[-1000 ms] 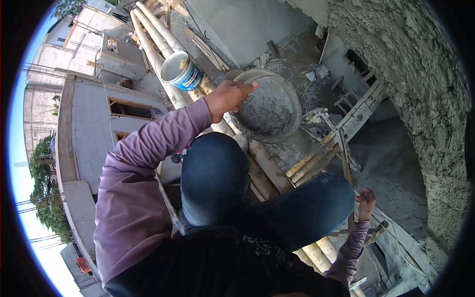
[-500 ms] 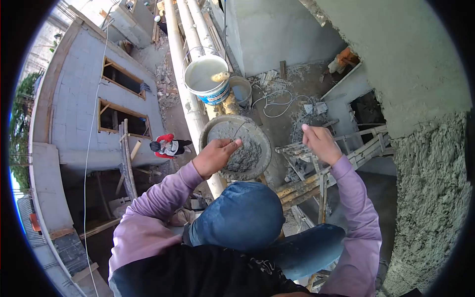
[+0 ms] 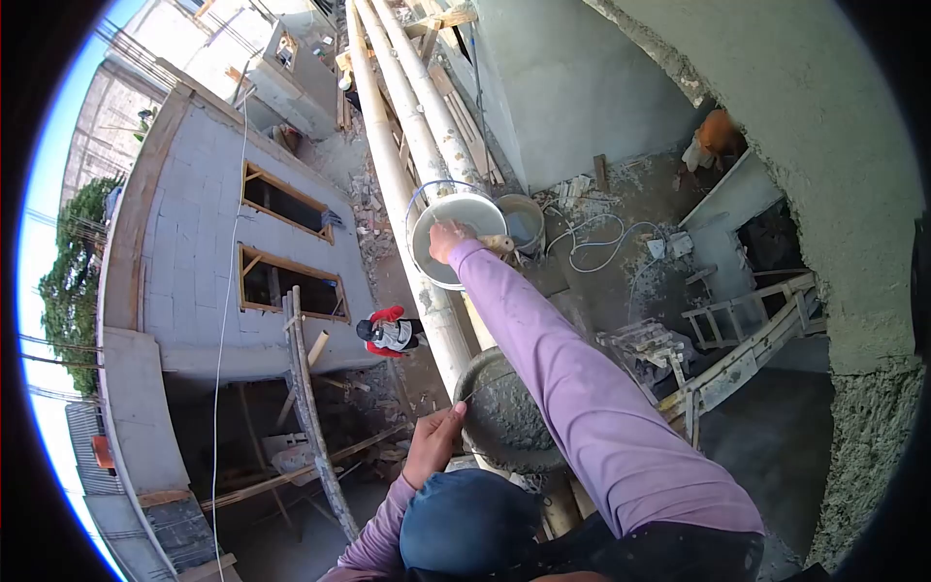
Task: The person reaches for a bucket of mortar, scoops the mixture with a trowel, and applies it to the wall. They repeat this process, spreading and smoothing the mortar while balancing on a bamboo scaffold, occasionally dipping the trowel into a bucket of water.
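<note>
My left hand is closed at the near left rim of a round basin of wet grey mortar. A thin dark wire shows by its thumb, and the fingers appear pinched on it. My right arm stretches forward over the basin, and my right hand is at the mouth of a white bucket. Its fingers point down into the bucket, so what they hold, if anything, is hidden. A pale yellowish handle rests at the bucket's right rim, beside my right wrist.
Bamboo poles run forward beneath the bucket. A second bucket stands behind it. Far below are a person in red sleeves and another in orange. Rough mortar covers part of the wall at right.
My right hand has swung from the right side forward and left to the white bucket. My left hand has shifted from over the mortar to the basin's rim. The view has tilted.
</note>
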The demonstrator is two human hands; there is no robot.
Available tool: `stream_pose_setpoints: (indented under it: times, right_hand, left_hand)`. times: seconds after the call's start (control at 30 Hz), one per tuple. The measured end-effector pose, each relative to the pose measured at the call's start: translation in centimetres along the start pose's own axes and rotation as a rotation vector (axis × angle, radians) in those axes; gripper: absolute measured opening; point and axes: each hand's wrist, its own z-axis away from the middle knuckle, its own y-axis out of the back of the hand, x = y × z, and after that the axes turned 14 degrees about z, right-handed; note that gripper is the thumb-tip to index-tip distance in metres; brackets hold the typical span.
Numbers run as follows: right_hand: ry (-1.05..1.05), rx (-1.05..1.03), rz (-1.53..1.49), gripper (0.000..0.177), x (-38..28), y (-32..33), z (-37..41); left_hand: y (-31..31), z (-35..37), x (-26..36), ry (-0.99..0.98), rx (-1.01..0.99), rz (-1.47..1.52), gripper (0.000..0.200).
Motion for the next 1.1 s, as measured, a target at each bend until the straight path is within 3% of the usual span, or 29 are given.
stream_pose_setpoints:
  times: [0.13, 0.23, 0.33, 0.43, 0.53, 0.57, 0.63, 0.73, 0.77, 0.83, 0.9, 0.97, 1.03, 1.1]
  right_hand:
    - [0.017, -0.111, -0.056, 0.027, 0.3, -4.4, -2.6]
    - [0.007, -0.189, 0.034, 0.026, -0.6, -0.8, 0.4]
    - [-0.007, -0.075, -0.04, 0.027, -0.9, -4.5, -1.9]
    - [-0.039, -0.048, 0.017, 0.027, -0.6, -3.9, -1.9]
    - [0.152, -0.012, 0.381, 0.024, -0.7, -1.3, 0.9]
    - [0.131, -0.02, 0.412, 0.026, -0.9, -0.9, 1.2]
    - [0.027, 0.149, 0.85, 0.035, -0.8, -4.4, -1.0]
    - [-0.067, -0.241, 1.501, 0.028, 1.5, -15.4, -10.7]
    - [-0.119, -0.308, 1.415, 0.028, 0.8, -15.4, -10.9]
    - [-0.017, -0.04, 0.927, 0.029, 0.6, -4.9, -2.1]
    - [0.22, 0.003, 0.973, 0.034, 0.3, 0.0, 1.7]
    - [0.087, -0.018, 1.195, 0.038, -0.3, 0.2, 1.7]
    - [-0.215, -0.037, 1.257, 0.048, -0.1, -1.4, -0.5]
    - [-0.135, 0.068, 0.997, 0.031, 2.3, 3.6, 5.0]
  left_hand:
    - [0.4, 0.0, 0.8, -0.01, -0.048, 0.06, 0.042]
    - [0.2, 0.2, 1.0, 0.023, -0.077, 0.126, 0.038]
    - [-0.4, 0.5, 1.8, -0.022, -0.071, 0.087, 0.035]
    - [-0.1, 0.5, 1.4, -0.061, -0.073, 0.059, 0.033]
    - [0.4, 1.0, 1.0, -0.093, -0.041, 0.033, 0.032]
    - [0.4, 0.8, 1.1, -0.102, -0.051, 0.013, 0.031]
    - [0.6, 0.8, 0.7, -0.122, -0.027, -0.033, 0.03]
    - [0.4, 0.4, 0.5, -0.192, 0.002, -0.097, 0.035]
    - [1.2, -0.3, -0.4, -0.192, 0.021, -0.073, 0.035]
    - [1.6, -1.2, -1.0, -0.277, 0.036, -0.132, 0.035]
    - [1.9, -1.9, -1.4, -0.258, 0.073, -0.108, 0.034]
    - [2.4, -2.4, -1.9, -0.253, 0.115, -0.111, 0.035]
    - [2.0, -3.4, -2.7, -0.285, 0.163, -0.103, 0.038]
    - [2.0, -4.3, -2.9, -0.263, 0.127, -0.085, 0.043]
